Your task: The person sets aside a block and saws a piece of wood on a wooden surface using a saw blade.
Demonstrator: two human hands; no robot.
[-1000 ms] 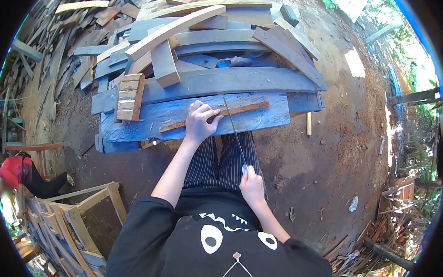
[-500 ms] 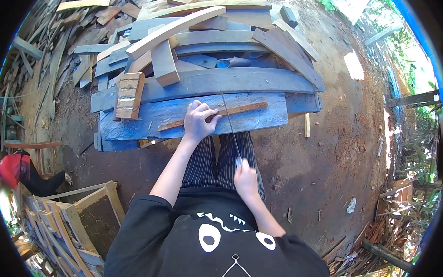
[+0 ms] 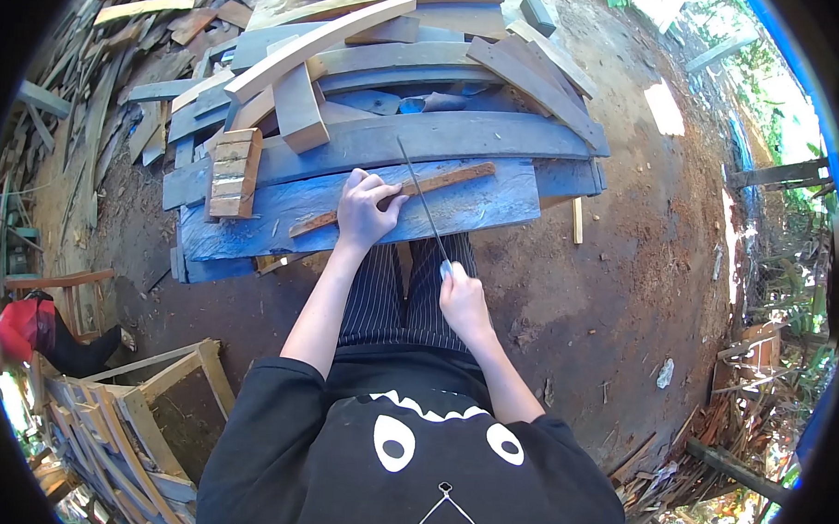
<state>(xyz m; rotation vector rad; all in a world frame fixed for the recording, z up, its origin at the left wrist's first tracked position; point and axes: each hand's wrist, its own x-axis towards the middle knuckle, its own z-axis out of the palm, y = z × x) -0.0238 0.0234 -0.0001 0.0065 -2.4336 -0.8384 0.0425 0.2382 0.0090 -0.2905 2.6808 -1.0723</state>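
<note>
A narrow brown wood strip point(image 3: 450, 178) lies slantwise on a wide bluish board point(image 3: 505, 202). My left hand point(image 3: 368, 208) is closed on the strip near its middle, pressing it against the board. In my right hand point(image 3: 464, 301), closed around a handle, is a long thin blade point(image 3: 423, 203). The blade crosses the strip just right of my left fingers, its tip over the curved plank point(image 3: 377, 142) behind. A short block of light and dark wood point(image 3: 233, 174) sits at the board's left end.
Planks and offcuts point(image 3: 306, 59) are stacked behind the board. Scrap wood point(image 3: 93, 94) is heaped at the left. A person in red and black point(image 3: 31, 330) is at the far left, near a wooden frame point(image 3: 170, 383). A small stick point(image 3: 577, 220) is right of the stack.
My right hand and the blade have moved up toward the board, so the tip reaches further over the curved plank. My left hand keeps its hold on the strip. The whole view has shifted slightly.
</note>
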